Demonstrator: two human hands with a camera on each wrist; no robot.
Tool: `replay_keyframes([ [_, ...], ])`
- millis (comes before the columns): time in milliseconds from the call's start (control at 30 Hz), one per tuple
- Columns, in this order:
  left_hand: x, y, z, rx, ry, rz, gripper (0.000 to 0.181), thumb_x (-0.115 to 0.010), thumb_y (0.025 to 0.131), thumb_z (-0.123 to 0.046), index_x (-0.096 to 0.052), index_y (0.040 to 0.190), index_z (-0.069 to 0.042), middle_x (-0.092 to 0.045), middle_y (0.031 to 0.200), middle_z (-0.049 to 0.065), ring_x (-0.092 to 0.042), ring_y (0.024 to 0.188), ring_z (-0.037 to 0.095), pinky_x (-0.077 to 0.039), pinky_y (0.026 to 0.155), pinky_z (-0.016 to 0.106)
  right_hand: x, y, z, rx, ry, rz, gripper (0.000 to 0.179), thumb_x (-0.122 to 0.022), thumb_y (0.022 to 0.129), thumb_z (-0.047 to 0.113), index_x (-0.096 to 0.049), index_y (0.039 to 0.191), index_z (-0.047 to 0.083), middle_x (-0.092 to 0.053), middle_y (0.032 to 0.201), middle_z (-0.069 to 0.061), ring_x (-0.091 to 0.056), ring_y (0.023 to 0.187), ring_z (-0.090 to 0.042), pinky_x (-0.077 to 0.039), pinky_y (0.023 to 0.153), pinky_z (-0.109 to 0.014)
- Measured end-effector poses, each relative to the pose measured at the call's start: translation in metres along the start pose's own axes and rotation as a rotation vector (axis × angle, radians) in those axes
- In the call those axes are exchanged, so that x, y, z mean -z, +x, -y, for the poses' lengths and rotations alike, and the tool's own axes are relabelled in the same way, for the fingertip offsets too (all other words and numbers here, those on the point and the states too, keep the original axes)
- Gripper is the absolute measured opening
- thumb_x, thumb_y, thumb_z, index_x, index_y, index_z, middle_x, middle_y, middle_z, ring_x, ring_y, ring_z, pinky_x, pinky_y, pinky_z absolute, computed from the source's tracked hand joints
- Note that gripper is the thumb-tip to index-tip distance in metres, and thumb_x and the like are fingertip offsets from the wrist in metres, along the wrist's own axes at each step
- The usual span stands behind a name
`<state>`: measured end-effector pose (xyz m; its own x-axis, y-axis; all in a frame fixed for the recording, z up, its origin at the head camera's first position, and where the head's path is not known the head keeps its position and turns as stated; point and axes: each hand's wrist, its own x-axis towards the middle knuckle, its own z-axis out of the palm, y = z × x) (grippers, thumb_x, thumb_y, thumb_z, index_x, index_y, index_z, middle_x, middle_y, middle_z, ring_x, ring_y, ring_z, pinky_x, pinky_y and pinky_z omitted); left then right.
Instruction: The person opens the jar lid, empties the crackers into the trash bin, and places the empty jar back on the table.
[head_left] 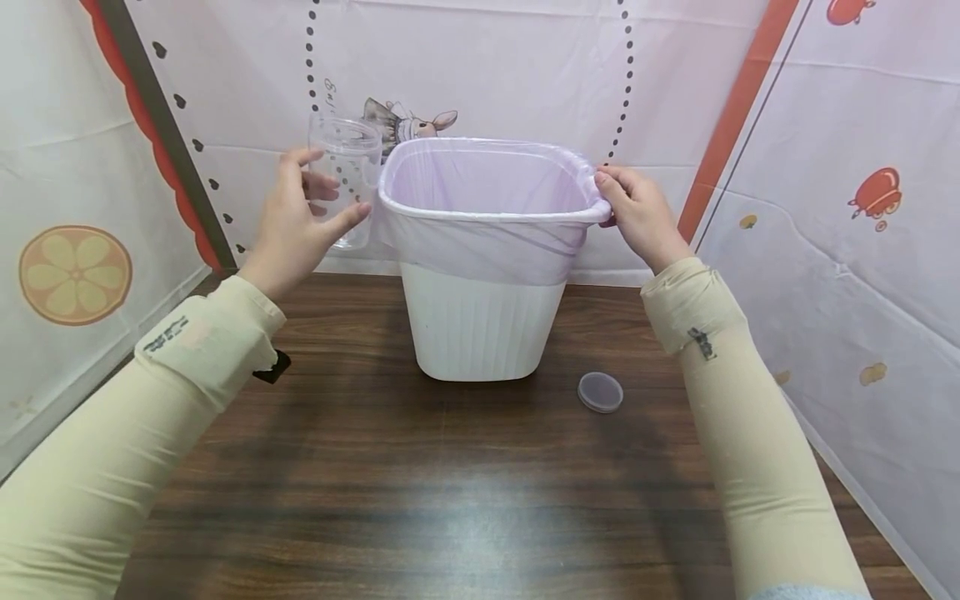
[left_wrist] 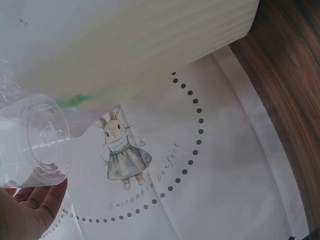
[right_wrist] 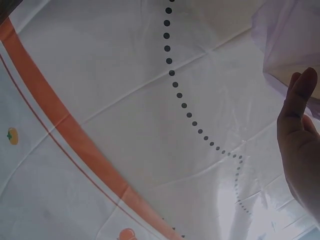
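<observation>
A white trash can (head_left: pixel 483 321) stands upright on the wooden table, lined with a thin purple trash bag (head_left: pixel 487 246) folded over its rim. My right hand (head_left: pixel 637 208) grips the rim at the right corner, thumb on top and fingers underneath, over the bag. In the right wrist view the fingers of the right hand (right_wrist: pixel 300 130) lie against the bag's outer fold. To the left of the can, my left hand (head_left: pixel 300 217) holds a clear plastic jar (head_left: pixel 347 179) upright, raised off the table. The left wrist view shows the jar's round base (left_wrist: pixel 47 137) with fingers curled round its side.
A round translucent lid (head_left: pixel 600 392) lies on the dark wooden table (head_left: pixel 450 500), to the right of the can's base. White printed cloth walls (head_left: pixel 487 67) enclose the table at the back and both sides, close behind the can.
</observation>
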<state>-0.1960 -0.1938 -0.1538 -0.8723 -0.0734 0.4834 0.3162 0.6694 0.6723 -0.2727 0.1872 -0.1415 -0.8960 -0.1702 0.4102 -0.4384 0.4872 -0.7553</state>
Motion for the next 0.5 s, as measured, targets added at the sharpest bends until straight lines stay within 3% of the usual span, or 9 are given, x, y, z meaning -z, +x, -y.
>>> replay_keyframes([
  [233, -0.003, -0.003, 0.004, 0.004, -0.007, -0.008, 0.085, -0.068, 0.085, -0.048, -0.02, 0.148, -0.017, -0.05, 0.127, 0.014, -0.052, 0.11, 0.028, -0.045, 0.098, 0.046, -0.003, -0.003, -0.005, 0.013, 0.008, -0.02, 0.053, -0.037, 0.103, 0.039, -0.051, 0.136, 0.0, -0.056, 0.126, -0.015, -0.052, 0.078, 0.002, -0.052, 0.069, -0.015],
  [500, -0.011, -0.009, 0.007, -0.031, -0.05, -0.078, 0.079, -0.07, 0.085, -0.041, -0.026, 0.145, -0.014, -0.053, 0.121, 0.012, -0.054, 0.105, 0.022, -0.046, 0.097, 0.041, -0.007, -0.006, -0.005, 0.003, -0.027, -0.063, 0.054, -0.035, 0.103, 0.043, -0.052, 0.137, 0.004, -0.059, 0.124, -0.015, -0.052, 0.078, 0.002, -0.052, 0.072, -0.017],
])
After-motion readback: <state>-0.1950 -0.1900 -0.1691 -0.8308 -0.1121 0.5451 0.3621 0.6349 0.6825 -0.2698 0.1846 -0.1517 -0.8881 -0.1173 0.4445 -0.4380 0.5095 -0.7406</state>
